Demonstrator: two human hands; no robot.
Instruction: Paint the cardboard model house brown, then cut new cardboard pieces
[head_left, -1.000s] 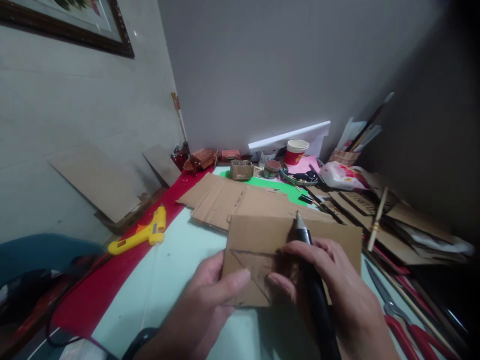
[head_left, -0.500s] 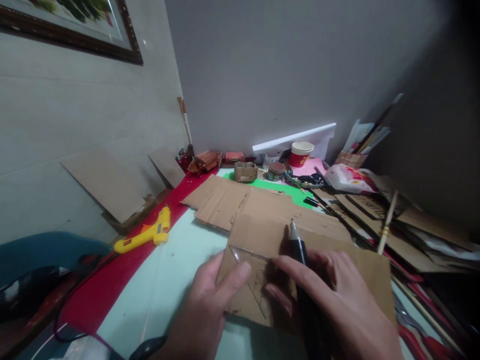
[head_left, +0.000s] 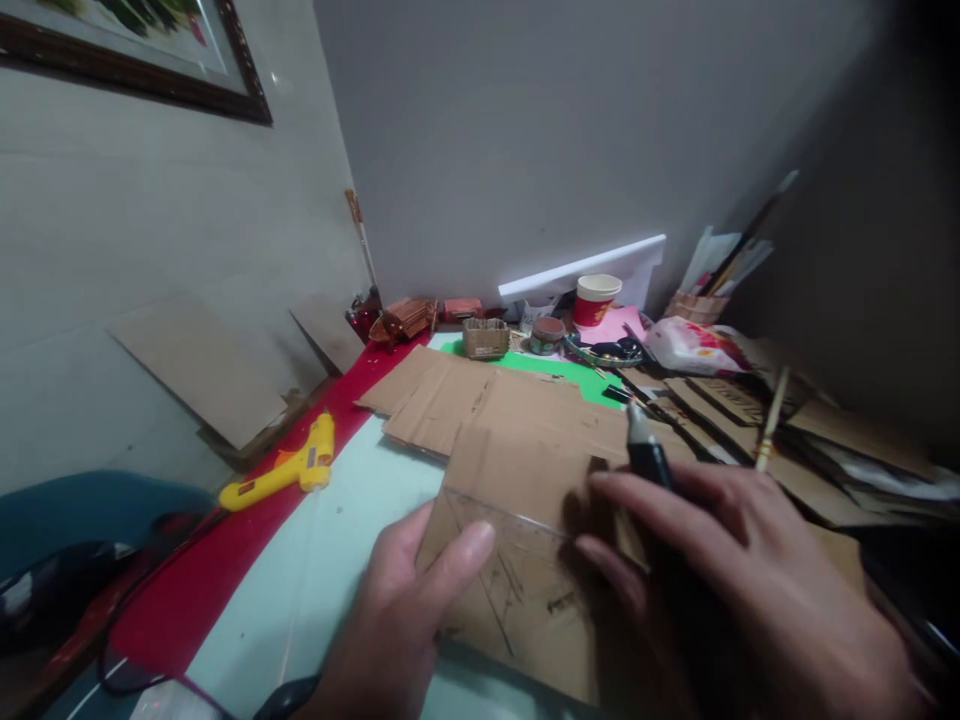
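My left hand [head_left: 420, 590] grips the left edge of a brown cardboard sheet [head_left: 517, 460], thumb pressed on top. Under the thumb is what looks like a clear set square [head_left: 517, 522], with dark marks showing about it. My right hand [head_left: 742, 570] is closed around a black pen-like tool with a silver tip [head_left: 642, 432]. Its tip points up and away from the sheet, and its lower part is hidden by the hand. The right fingertips hover over or touch the sheet; I cannot tell which.
A yellow glue gun [head_left: 289, 470] lies on the red strip at left. More cardboard pieces [head_left: 427, 390] lie beyond the sheet. At the back stand a small cardboard box [head_left: 486, 340], a paper cup [head_left: 598, 300] and a brush holder [head_left: 697, 306]. Stacked cardboard [head_left: 862, 440] fills the right.
My right hand has moved right and slightly up with the black tool, away from the set square. The left hand keeps its hold, shifting slightly left with the sheet.
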